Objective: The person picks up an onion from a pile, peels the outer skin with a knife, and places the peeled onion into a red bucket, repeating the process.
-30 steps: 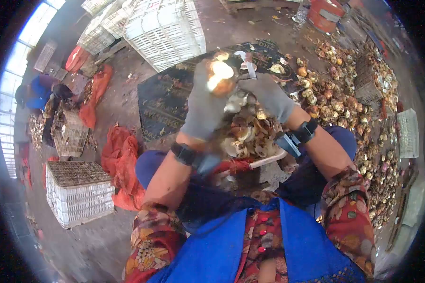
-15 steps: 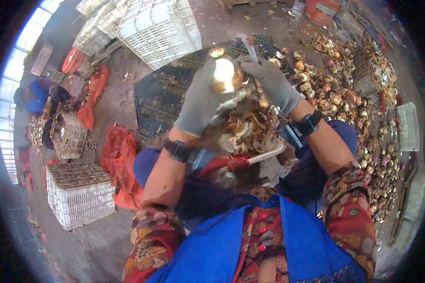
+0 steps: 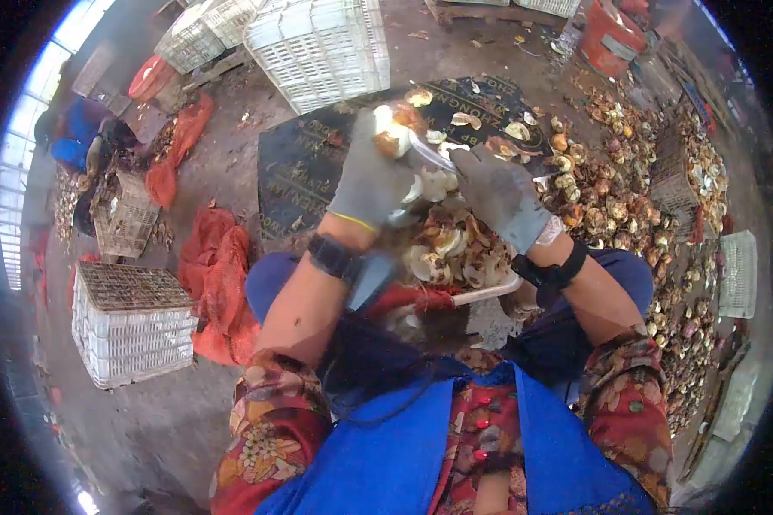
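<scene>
My left hand (image 3: 371, 178), in a grey glove, is closed around an onion-like bulb (image 3: 393, 137) with brown skin and bare white flesh. A knife is gripped in my gloved right hand (image 3: 502, 193); its blade (image 3: 431, 154) points left and reaches the side of the bulb. Whether the edge is cutting into it cannot be made out. Below both hands, a heap of white and brown peelings (image 3: 447, 245) fills a container with a pale rim (image 3: 485, 293) between my knees. Behind the hands lies a dark printed board (image 3: 301, 176) with loose peel scraps (image 3: 466, 120).
Many brown bulbs (image 3: 605, 184) are piled on the floor at right, around a crate (image 3: 674, 176). White plastic crates stand at the back (image 3: 322, 51) and at left (image 3: 133, 330). Red mesh sacks (image 3: 219, 279) lie nearby. Another person (image 3: 82, 137) is at far left.
The knife has swung from pointing upward to pointing left against the bulb. My left hand has turned the bulb slightly. The whole view has shifted a little.
</scene>
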A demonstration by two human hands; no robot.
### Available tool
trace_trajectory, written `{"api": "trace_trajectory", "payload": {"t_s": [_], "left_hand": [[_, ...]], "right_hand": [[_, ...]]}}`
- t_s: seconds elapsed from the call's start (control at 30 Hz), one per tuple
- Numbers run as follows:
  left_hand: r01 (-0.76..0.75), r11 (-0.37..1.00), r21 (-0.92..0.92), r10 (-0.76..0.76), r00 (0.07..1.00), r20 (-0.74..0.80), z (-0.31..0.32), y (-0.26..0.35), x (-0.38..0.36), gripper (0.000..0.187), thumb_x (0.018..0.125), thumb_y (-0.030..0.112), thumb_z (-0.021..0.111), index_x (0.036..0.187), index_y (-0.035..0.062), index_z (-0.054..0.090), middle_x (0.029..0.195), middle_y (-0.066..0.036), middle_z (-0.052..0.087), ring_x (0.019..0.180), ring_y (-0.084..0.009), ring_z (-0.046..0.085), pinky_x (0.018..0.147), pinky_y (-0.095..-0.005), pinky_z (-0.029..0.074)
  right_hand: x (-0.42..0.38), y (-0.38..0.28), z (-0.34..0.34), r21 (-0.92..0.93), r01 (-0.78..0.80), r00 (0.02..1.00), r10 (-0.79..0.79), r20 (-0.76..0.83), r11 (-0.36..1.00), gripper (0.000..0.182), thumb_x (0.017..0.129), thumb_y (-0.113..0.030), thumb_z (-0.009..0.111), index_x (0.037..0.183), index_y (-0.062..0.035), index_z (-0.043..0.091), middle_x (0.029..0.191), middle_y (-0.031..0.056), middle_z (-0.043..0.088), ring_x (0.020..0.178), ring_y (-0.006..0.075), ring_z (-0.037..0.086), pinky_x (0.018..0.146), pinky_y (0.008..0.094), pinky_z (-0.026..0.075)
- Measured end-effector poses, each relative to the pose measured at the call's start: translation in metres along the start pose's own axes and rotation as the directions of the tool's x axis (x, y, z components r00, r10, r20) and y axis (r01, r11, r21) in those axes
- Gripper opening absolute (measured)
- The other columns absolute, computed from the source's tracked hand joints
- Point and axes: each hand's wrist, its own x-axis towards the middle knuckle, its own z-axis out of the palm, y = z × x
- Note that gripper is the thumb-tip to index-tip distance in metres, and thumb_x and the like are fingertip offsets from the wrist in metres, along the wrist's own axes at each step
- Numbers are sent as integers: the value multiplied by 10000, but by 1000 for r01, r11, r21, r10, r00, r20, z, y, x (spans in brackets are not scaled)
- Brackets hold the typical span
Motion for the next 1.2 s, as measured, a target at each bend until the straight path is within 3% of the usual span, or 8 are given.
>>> {"api": "trace_trajectory", "payload": {"t_s": [0.27,0.63,0.7,0.77,0.87,0.9,0.97,1.2], "left_hand": [[218,880,-422,-221,974,43,0,-6,-3,552,1018,511,392,1282,44,520,1246,-159,602,1135,-342,595,972,-514,494],[4,963,-269,6,999,36,-23,-22,7,414,840,16,659,1200,10,456,1054,-135,646,954,-244,657,837,-344,532],[3,985,-172,-2,1000,7,-1,-11,-1,414,844,-4,647,1206,9,447,1077,-125,637,969,-221,648,828,-331,537],[1,997,-74,-3,1000,-24,23,3,-15,416,848,-25,636,1213,9,439,1101,-115,628,984,-198,639,819,-319,543],[-358,680,639,331,929,169,36,10,-28,387,1060,333,363,1260,46,527,1191,-102,612,1102,-235,599,957,-362,515],[-267,844,465,252,963,96,30,6,-24,310,953,139,494,1243,29,479,1160,-96,608,1046,-201,608,886,-332,530],[-58,992,111,55,998,29,24,2,-19,392,867,-19,608,1221,17,444,1122,-87,605,983,-169,618,814,-303,544],[246,948,-200,-229,968,108,12,-13,-18,261,1009,233,487,1189,50,534,1082,-59,625,939,-178,626,800,-309,539]], "right_hand": [[3,-10,-1,138,-3,995,18,-103,990,157,847,-87,598,998,-110,563,867,117,628,714,324,675,562,412,553],[5,-13,20,293,62,978,1,-208,954,160,891,-124,595,1033,-60,559,875,174,640,706,304,674,554,383,523],[10,-15,-7,541,86,987,1,-159,836,132,911,-134,584,1014,-52,579,851,173,646,693,274,669,567,357,513],[13,-12,-27,913,-398,918,37,396,90,155,933,-172,574,990,-35,619,839,127,666,704,198,630,619,333,485],[14,2,-7,840,-418,895,2,446,-345,219,912,-219,622,1018,-28,636,869,82,675,747,151,611,675,313,482],[14,-1,-10,840,-417,895,5,446,-346,219,912,-219,622,1018,-28,636,869,82,675,747,151,611,675,313,482],[17,-11,-19,897,-47,972,225,-60,439,300,892,-271,662,1052,-19,634,903,81,688,755,155,627,700,322,495],[17,-7,-4,473,-21,954,159,-253,881,387,851,-299,701,1103,-16,623,904,173,671,820,294,664,742,390,509]]}}
